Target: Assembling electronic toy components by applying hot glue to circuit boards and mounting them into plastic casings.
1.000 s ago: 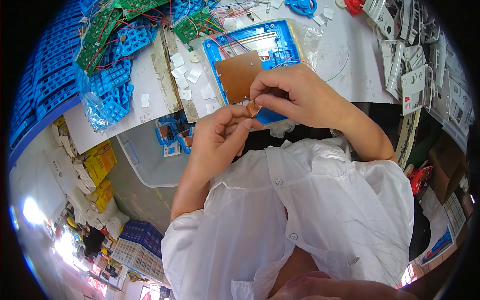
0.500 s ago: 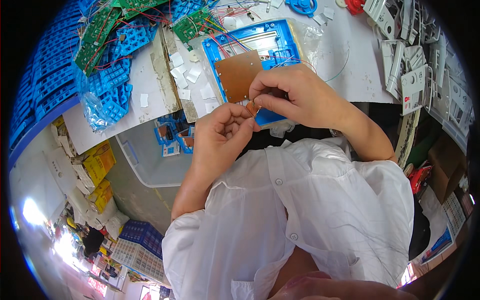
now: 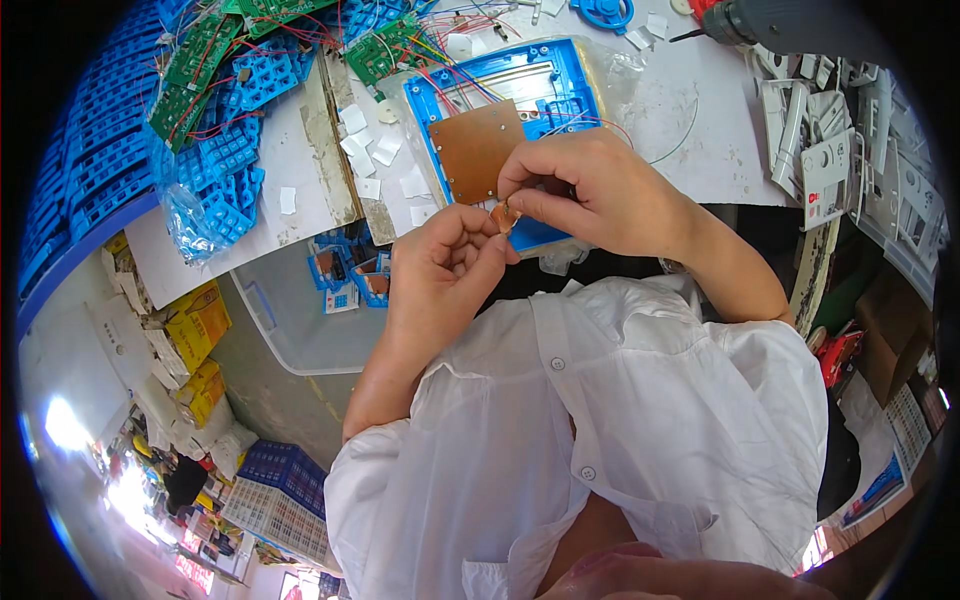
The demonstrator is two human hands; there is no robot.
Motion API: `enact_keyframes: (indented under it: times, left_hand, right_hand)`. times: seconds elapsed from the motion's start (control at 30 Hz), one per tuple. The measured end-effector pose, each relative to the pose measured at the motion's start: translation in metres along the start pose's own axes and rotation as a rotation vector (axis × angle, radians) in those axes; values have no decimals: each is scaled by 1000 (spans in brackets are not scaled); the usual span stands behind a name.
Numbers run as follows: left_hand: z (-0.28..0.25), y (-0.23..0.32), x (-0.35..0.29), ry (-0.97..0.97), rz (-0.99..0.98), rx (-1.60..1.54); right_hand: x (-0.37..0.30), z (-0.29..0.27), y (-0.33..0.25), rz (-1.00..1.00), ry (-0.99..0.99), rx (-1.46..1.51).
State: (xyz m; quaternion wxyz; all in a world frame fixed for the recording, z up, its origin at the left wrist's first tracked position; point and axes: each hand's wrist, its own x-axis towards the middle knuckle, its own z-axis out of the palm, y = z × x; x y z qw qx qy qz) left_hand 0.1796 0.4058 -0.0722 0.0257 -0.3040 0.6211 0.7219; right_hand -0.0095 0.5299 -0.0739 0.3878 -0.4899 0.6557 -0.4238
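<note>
Close in front of me, my left hand (image 3: 445, 262) and my right hand (image 3: 590, 190) meet at their fingertips. Between them they pinch a small copper-coloured piece (image 3: 507, 217), partly covered by the fingers, so its kind is unclear. Just beyond lies a brown circuit board (image 3: 475, 150), tilted over an open blue plastic housing (image 3: 420, 100). Thin coloured wires run from the housing to a green circuit board (image 3: 385, 55) at its far left. My right hand covers the brown board's near right corner.
Blue plastic parts (image 3: 225, 155) and green boards pile up at the left. White plastic parts (image 3: 825, 165) crowd the right. A dark grey power screwdriver (image 3: 770, 25) reaches in at the top right. Below the table edge stands a clear bin (image 3: 300, 340) holding blue units. White paper pieces (image 3: 365, 155) lie around.
The power screwdriver has come into view at the top right. The copper-coloured piece has turned slightly between my fingers; both hands stay almost in place.
</note>
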Motion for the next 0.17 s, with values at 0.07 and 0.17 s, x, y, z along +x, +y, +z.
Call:
enact_keyframes:
  times: [0.07, 0.17]
  left_hand:
    - [0, 0, 0, 5, -2, 2]
    - [0, -1, 0, -1, 4, -5]
  right_hand:
    - [0, 0, 0, 2, 0, 2]
    - [1, 1, 1, -5, -5, 3]
